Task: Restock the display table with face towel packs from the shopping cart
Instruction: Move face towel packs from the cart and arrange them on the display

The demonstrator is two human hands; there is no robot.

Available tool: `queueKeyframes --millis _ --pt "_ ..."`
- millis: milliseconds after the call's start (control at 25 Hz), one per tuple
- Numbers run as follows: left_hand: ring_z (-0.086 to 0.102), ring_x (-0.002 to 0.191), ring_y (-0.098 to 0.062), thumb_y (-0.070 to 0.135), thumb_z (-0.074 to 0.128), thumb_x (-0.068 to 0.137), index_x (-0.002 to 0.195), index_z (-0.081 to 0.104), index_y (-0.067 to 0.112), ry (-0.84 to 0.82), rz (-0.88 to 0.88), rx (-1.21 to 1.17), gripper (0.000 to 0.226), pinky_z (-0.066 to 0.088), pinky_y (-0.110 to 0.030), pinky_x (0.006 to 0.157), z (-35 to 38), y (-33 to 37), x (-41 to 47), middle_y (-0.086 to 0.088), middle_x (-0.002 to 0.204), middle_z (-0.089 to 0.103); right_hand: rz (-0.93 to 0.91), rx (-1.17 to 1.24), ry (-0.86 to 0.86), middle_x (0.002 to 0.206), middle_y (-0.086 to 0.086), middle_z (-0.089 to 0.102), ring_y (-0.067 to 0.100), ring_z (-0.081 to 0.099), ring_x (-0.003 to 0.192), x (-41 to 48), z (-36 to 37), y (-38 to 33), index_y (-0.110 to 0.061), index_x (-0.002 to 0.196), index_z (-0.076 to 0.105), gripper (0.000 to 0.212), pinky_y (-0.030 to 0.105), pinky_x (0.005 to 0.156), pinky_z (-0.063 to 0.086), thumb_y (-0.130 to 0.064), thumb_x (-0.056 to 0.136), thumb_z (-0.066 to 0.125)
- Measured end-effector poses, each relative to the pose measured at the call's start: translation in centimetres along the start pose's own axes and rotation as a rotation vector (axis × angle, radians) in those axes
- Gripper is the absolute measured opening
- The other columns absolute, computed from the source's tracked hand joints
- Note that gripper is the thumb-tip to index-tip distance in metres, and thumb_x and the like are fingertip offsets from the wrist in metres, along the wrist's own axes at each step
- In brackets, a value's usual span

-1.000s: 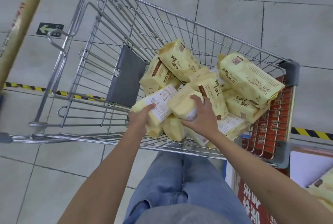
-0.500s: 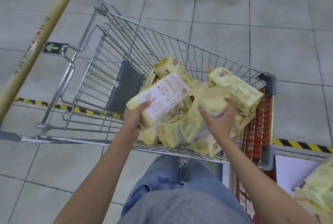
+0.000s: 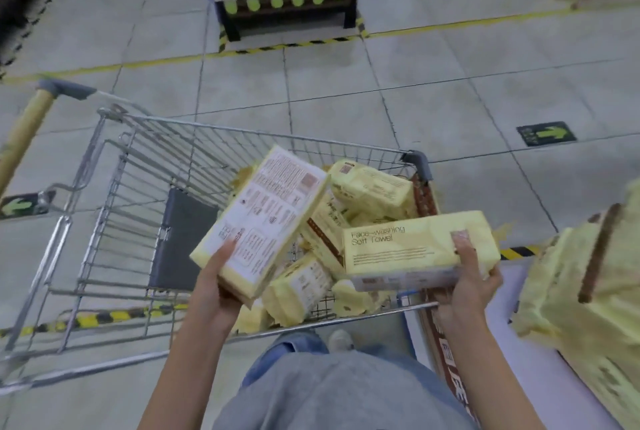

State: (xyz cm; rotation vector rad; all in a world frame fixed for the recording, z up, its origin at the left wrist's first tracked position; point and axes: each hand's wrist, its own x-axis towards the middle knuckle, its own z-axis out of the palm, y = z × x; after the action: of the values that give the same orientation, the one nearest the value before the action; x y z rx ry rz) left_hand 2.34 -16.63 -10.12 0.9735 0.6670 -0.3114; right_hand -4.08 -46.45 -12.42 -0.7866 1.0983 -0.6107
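Biggest thing first: wire shopping cart (image 3: 138,159) filling the left and middle, parked right up against the table (image 3: 512,294) at the right edge of view. Already a pile of yellow packs (image 3: 588,298) stacked near the table's left edge, so some restocking done, at a guess. Plenty of face towel packs (image 3: 370,190) heaped in the cart too, bunched at its right end from the far right corner down to the near rim. So probably mid-job and nowhere near finished: two packs up in the air, neither put down yet, and likely a fair few more trips after this one. Holding one pack per hand, both lifted clear above the heap. For the left pack (image 3: 263,221): white printed label side up, long axis running diagonally from near-left to far-right, far end tipped up and pointing toward the cart's far rim. For the right pack (image 3: 415,246): lying roughly sideways, long axis left to right over the cart's near right corner, "Face-washing Soft Towel" side facing the camera, right end nearest the table. Gripping with the left hand (image 3: 214,291) at the pack's near lower end, thumb (image 3: 228,251) pressed on the label. Same deal with the right hand (image 3: 467,291), wrapped round the right end of its pack, fingers (image 3: 462,242) curled over the top face.
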Motion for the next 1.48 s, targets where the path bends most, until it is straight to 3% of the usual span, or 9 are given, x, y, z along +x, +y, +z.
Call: queueKeyframes --millis 120,280,480,600,760,840,920,1160,1480 --pt "0.073 0.083 -0.019 0.023 0.061 0.084 0.109 0.063 0.016 -0.068 -0.07 0.046 0.026 0.058 -0.036 0.056 -0.2 -0.2 0.4 -0.004 0.098 0.075 0.041 0.144 0.111 0.106 -0.002 0.067 0.012 0.071 0.078 -1.5 -2.3 -0.8 -0.026 0.121 0.042 0.064 0.034 0.054 0.057 -0.027 0.07 0.08" --pt "0.071 0.092 -0.021 0.025 0.067 0.073 0.112 0.063 0.015 -0.204 -0.163 0.198 0.04 0.06 -0.04 0.062 0.2 0.8 1.3 -0.006 0.105 0.073 0.022 0.202 0.231 0.105 -0.001 0.065 0.017 0.067 0.083 -4.4 -4.4 -0.7 -0.024 0.124 0.042 0.057 0.034 0.049 0.055 -0.033 0.077 0.073" --pt "0.064 0.108 -0.03 0.026 0.068 0.069 0.108 0.064 0.014 -0.417 -0.312 0.441 0.042 0.051 -0.052 0.091 1.5 1.9 1.9 -0.01 0.111 0.071 0.006 0.352 0.401 0.129 0.006 0.06 0.029 0.06 0.113 -11.4 -8.6 2.6 -0.024 0.139 0.04 0.066 0.051 0.083 0.053 -0.038 0.08 0.068" --pt "0.061 0.111 -0.033 0.025 0.066 0.07 0.109 0.064 0.013 -0.529 -0.426 0.533 0.041 0.04 -0.057 0.1 2.4 0.9 1.3 -0.012 0.112 0.07 -0.014 0.451 0.54 0.13 0.008 0.059 0.03 0.058 0.115 -16.8 -11.8 5.3 -0.023 0.143 0.037 0.066 0.047 0.082 0.05 -0.034 0.084 0.065" --pt "0.069 0.097 -0.026 0.024 0.062 0.071 0.114 0.062 0.013 -0.758 -0.598 0.737 0.044 0.055 -0.049 0.084 4.0 -2.7 -1.5 -0.011 0.109 0.071 -0.057 0.615 0.736 0.132 0.01 0.057 0.033 0.056 0.118 -24.5 -16.5 8.8 -0.023 0.141 0.038 0.061 0.055 0.093 0.047 -0.035 0.087 0.062" --pt "0.071 0.09 -0.025 0.024 0.061 0.072 0.115 0.061 0.012 -0.87 -0.7 0.818 0.045 0.06 -0.045 0.069 4.6 -4.9 -3.5 -0.011 0.107 0.072 -0.087 0.685 0.863 0.133 0.009 0.057 0.033 0.056 0.118 -27.9 -18.6 10.2 -0.024 0.141 0.037 0.061 0.045 0.08 0.054 -0.037 0.087 0.061" --pt "0.071 0.092 -0.026 0.024 0.062 0.072 0.117 0.06 0.013 -0.958 -0.757 0.888 0.046 0.059 -0.047 0.07 4.9 -6.9 -5.6 -0.011 0.109 0.071 -0.1 0.743 0.963 0.131 0.006 0.057 0.032 0.056 0.116 -30.5 -20.0 11.4 -0.028 0.14 0.039 0.059 0.037 0.069 0.052 -0.039 0.086 0.061" --pt "0.069 0.098 -0.025 0.024 0.064 0.073 0.116 0.06 0.019 -1.135 -0.869 1.08 0.043 0.059 -0.044 0.068 3.2 -14.6 -13.5 -0.008 0.113 0.07 -0.139 0.935 1.14 0.129 0.008 0.06 0.033 0.058 0.115 -36.9 -25.8 14.3 -0.023 0.137 0.044 0.057 0.042 0.078 0.05 -0.038 0.085 0.062" --pt "0.071 0.095 -0.024 0.025 0.066 0.071 0.114 0.061 0.02 -1.12 -0.936 1.159 0.043 0.059 -0.044 0.071 -3.5 -24.2 -24.9 -0.007 0.111 0.071 -0.152 0.962 1.217 0.131 0.014 0.057 0.035 0.055 0.117 -43.1 -38.9 15.5 -0.017 0.139 0.04 0.054 0.042 0.073 0.051 -0.033 0.09 0.056"
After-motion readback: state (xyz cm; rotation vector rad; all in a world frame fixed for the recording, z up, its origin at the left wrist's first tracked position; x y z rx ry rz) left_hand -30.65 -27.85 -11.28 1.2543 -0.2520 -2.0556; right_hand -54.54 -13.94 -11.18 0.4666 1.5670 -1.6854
